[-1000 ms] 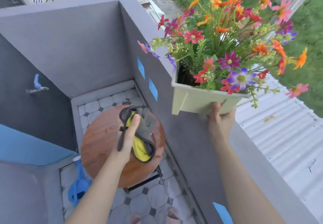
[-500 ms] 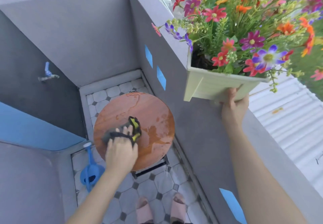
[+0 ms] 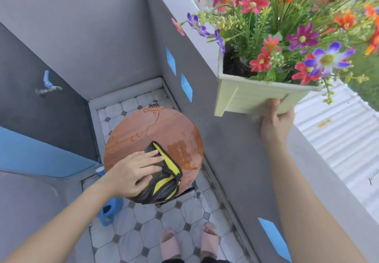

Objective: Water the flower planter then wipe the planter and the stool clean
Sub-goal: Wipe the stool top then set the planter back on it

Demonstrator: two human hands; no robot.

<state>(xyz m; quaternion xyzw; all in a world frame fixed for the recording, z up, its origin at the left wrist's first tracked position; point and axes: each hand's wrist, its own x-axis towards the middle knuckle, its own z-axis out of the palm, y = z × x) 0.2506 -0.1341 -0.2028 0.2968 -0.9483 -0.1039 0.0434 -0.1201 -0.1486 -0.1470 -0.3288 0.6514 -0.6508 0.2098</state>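
Observation:
A round brown stool (image 3: 155,127) stands on the tiled floor, its top wet with streaks and a damp patch on the right. My left hand (image 3: 133,172) presses flat on a dark grey and yellow cloth (image 3: 164,176) at the stool's near edge. A pale green planter (image 3: 248,98) full of colourful flowers (image 3: 287,27) is lifted just above the grey wall ledge (image 3: 242,139). My right hand (image 3: 274,123) grips the planter from underneath.
Grey walls enclose the small tiled corner. A blue watering can (image 3: 108,209) sits on the floor, half hidden under my left arm. A tap (image 3: 47,84) sticks out of the left wall. My feet in pink slippers (image 3: 188,242) are below. A corrugated roof (image 3: 338,139) lies beyond the ledge.
My left hand brought the cloth down onto the stool and slid it toward the near right edge. The planter stays held up in my right hand.

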